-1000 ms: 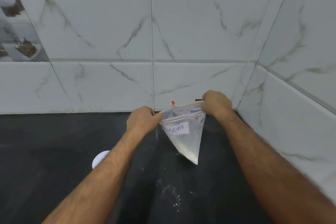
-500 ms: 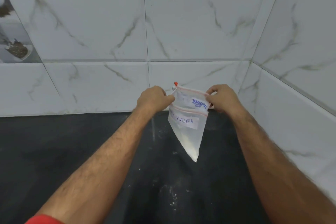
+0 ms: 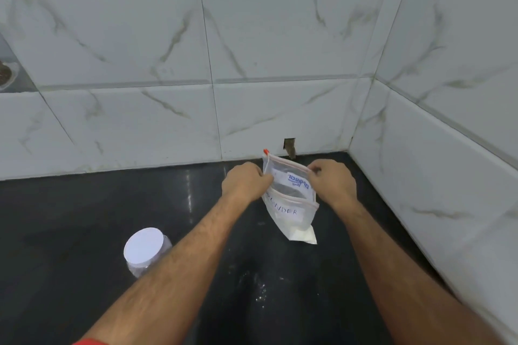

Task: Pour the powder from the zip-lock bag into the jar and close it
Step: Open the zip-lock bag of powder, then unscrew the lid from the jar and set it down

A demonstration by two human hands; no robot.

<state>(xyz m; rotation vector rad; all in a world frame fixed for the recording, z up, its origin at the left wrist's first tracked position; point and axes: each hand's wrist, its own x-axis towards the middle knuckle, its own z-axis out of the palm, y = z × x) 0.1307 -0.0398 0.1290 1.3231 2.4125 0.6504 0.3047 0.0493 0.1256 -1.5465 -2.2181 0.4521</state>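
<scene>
Your left hand [image 3: 245,182] and right hand [image 3: 332,182] each pinch one side of the bag's [image 3: 291,210] mouth, pulling it apart above the dark bench [image 3: 84,218]. Powder sits in its lower corner. The jar [image 3: 144,251] stands capped on the bench, beside your left forearm.

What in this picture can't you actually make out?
- Jar, head view: the left forearm covers its lower side; contents unclear.
- Bag label: first letters hidden behind the left hand.
- Right hand fingertips: hidden behind the bag's rim.
- Dish at the left edge: cut off.
</scene>
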